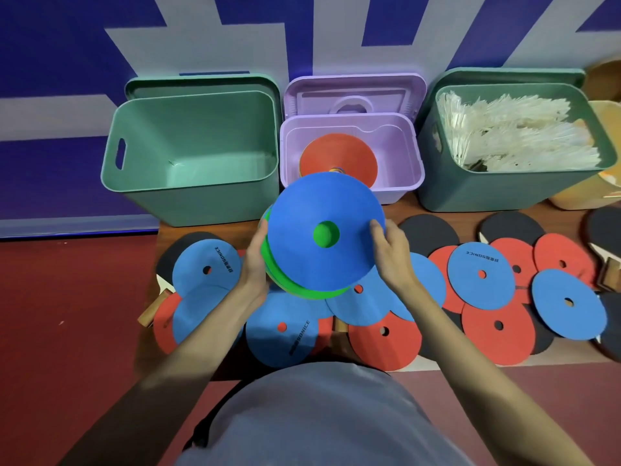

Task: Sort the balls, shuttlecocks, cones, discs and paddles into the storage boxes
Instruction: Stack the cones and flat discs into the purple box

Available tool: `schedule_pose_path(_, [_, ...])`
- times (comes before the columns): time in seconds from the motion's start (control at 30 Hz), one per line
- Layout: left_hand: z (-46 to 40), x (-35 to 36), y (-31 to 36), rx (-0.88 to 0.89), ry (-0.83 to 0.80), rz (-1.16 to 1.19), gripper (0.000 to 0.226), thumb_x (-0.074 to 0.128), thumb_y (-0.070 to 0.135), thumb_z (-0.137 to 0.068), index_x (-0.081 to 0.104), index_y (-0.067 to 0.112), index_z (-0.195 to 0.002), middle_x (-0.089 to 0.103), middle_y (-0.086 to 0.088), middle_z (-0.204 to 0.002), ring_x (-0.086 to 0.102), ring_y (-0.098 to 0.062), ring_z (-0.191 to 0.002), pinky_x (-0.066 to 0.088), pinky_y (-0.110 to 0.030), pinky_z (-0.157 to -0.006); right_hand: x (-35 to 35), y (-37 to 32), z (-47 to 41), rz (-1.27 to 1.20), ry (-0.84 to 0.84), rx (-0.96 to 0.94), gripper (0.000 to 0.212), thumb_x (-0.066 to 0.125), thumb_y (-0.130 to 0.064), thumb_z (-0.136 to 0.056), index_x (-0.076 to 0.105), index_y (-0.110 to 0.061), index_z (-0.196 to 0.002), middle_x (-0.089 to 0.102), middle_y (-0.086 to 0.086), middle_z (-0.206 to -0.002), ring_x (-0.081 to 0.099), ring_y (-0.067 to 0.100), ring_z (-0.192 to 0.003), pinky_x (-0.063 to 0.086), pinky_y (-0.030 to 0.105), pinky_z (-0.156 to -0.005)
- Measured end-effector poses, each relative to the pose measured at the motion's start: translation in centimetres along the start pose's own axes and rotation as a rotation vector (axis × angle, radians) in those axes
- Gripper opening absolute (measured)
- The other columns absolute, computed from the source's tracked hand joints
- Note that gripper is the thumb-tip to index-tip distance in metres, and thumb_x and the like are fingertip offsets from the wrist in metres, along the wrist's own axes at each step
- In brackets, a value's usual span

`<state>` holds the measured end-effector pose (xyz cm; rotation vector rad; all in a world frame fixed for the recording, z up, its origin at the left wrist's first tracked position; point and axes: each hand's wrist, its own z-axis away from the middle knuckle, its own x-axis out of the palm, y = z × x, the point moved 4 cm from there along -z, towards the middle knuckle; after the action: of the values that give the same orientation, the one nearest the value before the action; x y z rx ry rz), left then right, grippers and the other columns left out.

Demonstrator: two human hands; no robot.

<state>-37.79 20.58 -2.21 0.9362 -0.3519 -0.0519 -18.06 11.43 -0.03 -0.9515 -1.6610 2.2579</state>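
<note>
Blue cone point(322, 230) on top, green ones under it: I hold this stack between both hands. My left fingers point(260, 240) press one side, my right fingers point(378, 230) curl on the other rim. I think the cones are being sorted now. Next, lift the stack past my fingers into the purple box point(396, 142), onto the red cone point(339, 153).

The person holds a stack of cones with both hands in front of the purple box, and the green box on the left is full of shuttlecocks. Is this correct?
Not quite. In the head view the left green box is empty; the shuttlecocks fill the right green box. The rest holds: left hand and right hand hold the cone stack before the purple box.
</note>
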Motion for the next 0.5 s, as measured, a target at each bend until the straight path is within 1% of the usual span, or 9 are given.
schedule_pose_path(0.07, [0.3, 0.9, 0.2, -0.032, -0.028, 0.074, 0.043, 0.034, 0.047, -0.101, 0.063, 0.023, -0.120, 0.072, 0.002, -0.111, 0.068, -0.019, -0.103, 0.054, -0.037, -0.084, 0.3, 0.6, -0.5, 0.163, -0.011, -0.060, 0.022, 0.046, -0.017, -0.098, 0.042, -0.008, -0.077, 0.040, 0.005, -0.091, 0.036, 0.013, -0.093, 0.035, 0.025, -0.080])
schedule_pose_path(0.13, [0.1, 1.6, 0.3, -0.038, -0.045, 0.101, 0.047, 0.032, 0.048, -0.102, 0.062, 0.019, -0.124, 0.070, -0.002, -0.115, 0.067, -0.021, -0.106, 0.054, -0.037, -0.086, 0.1, 1.2, -1.1, 0.218, -0.003, -0.093, 0.012, 0.052, -0.016, -0.094, 0.046, -0.006, -0.097, 0.037, 0.008, -0.106, 0.030, 0.008, -0.100, 0.034, 0.025, -0.094])
schedule_pose_path(0.2, [-0.3, 2.3, 0.5, -0.040, -0.065, 0.114, 0.049, 0.029, 0.049, -0.102, 0.063, 0.018, -0.121, 0.070, -0.004, -0.115, 0.066, -0.023, -0.108, 0.055, -0.037, -0.087, -0.3, 1.2, -1.7, 0.232, -0.001, -0.144, 0.039, 0.055, -0.013, -0.089, 0.040, -0.003, -0.124, 0.034, 0.007, -0.115, 0.025, 0.002, -0.103, 0.027, 0.018, -0.097])
schedule_pose_path(0.27, [-0.7, 3.2, 1.0, -0.050, -0.106, 0.145, 0.052, 0.026, 0.049, -0.102, 0.063, 0.017, -0.120, 0.070, -0.006, -0.114, 0.066, -0.025, -0.107, 0.057, -0.035, -0.082, -0.6, 1.0, -2.5, 0.194, -0.016, -0.155, 0.059, 0.056, -0.007, -0.088, 0.028, -0.003, -0.140, 0.033, 0.002, -0.123, 0.026, 0.006, -0.112, 0.024, 0.016, -0.098])
schedule_pose_path(0.3, [-1.1, 3.7, 1.4, -0.041, -0.124, 0.153, 0.053, 0.026, 0.049, -0.102, 0.061, 0.016, -0.122, 0.070, -0.007, -0.116, 0.066, -0.025, -0.108, 0.057, -0.035, -0.083, -0.7, 1.0, -3.0, 0.174, -0.032, -0.146, 0.064, 0.056, -0.007, -0.089, 0.023, -0.004, -0.143, 0.035, 0.003, -0.129, 0.030, 0.010, -0.118, 0.026, 0.018, -0.100])
schedule_pose_path(0.37, [-2.1, 4.6, 2.0, -0.008, -0.134, 0.148, 0.054, 0.026, 0.047, -0.102, 0.056, 0.013, -0.131, 0.065, -0.009, -0.125, 0.062, -0.025, -0.115, 0.053, -0.039, -0.091, -0.8, 0.9, -4.1, 0.152, -0.070, -0.154, 0.067, 0.055, -0.008, -0.090, 0.019, -0.005, -0.146, 0.037, 0.003, -0.139, 0.037, 0.013, -0.124, 0.030, 0.020, -0.102])
schedule_pose_path(0.43, [-3.4, 5.6, 2.6, 0.019, -0.150, 0.145, 0.055, 0.027, 0.046, -0.102, 0.050, 0.011, -0.138, 0.059, -0.011, -0.134, 0.057, -0.027, -0.122, 0.048, -0.043, -0.100, -0.9, 0.3, -5.3, 0.128, -0.093, -0.185, 0.059, 0.052, -0.007, -0.093, 0.024, -0.007, -0.144, 0.042, -0.003, -0.134, 0.042, 0.007, -0.117, 0.032, 0.012, -0.095])
schedule_pose_path(0.47, [-4.1, 6.2, 2.9, 0.017, -0.158, 0.150, 0.056, 0.027, 0.047, -0.102, 0.049, 0.011, -0.139, 0.057, -0.012, -0.135, 0.056, -0.028, -0.123, 0.046, -0.045, -0.103, -1.1, 0.0, -6.1, 0.107, -0.098, -0.200, 0.052, 0.050, -0.007, -0.094, 0.029, -0.008, -0.142, 0.044, -0.006, -0.130, 0.044, 0.006, -0.114, 0.034, 0.011, -0.093])
schedule_pose_path(0.5, [-4.8, 6.7, 3.2, 0.020, -0.161, 0.154, 0.058, 0.027, 0.049, -0.102, 0.049, 0.011, -0.138, 0.057, -0.012, -0.135, 0.055, -0.029, -0.124, 0.045, -0.046, -0.104, -1.2, -0.2, -6.9, 0.094, -0.100, -0.211, 0.045, 0.047, -0.008, -0.096, 0.034, -0.009, -0.139, 0.047, -0.006, -0.127, 0.046, 0.008, -0.113, 0.036, 0.015, -0.094])
